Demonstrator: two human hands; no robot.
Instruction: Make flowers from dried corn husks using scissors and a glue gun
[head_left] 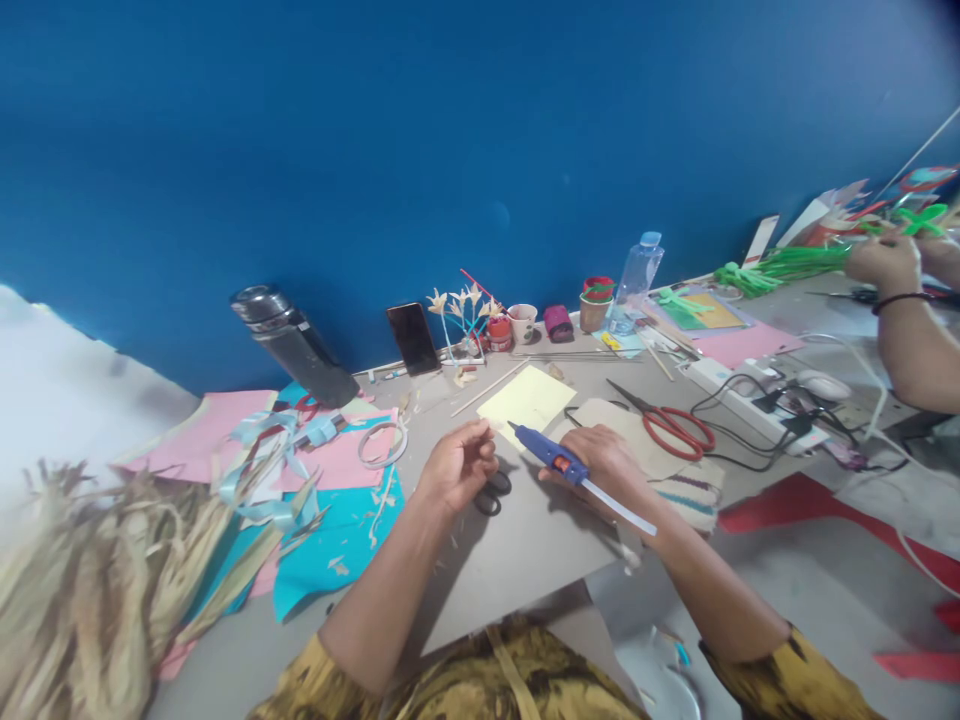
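A blue hot glue gun (pixel 551 455) with a clear glue stick out of its back is gripped in my right hand (pixel 604 460). Its nozzle points left, towards my left hand (pixel 457 465). The fingers of that hand are curled together in a pinch; whatever lies between them is too small to make out. Beneath the nozzle is a yellow sheet of paper (pixel 529 400) on the table. Black-handled scissors (pixel 493 492) rest beside my left hand, partly hidden. Larger scissors with red handles (pixel 679 432) lie to the right of my right hand.
Dried corn husks (pixel 97 600) and blue sheets (pixel 337 540) lie at left. A dark flask (pixel 292 345), a phone (pixel 412 338), husk flowers (pixel 461 310) and a water bottle (pixel 636 280) stand along the wall. A power strip (pixel 750 400) with cables is at right, near another person's hands (pixel 885 260).
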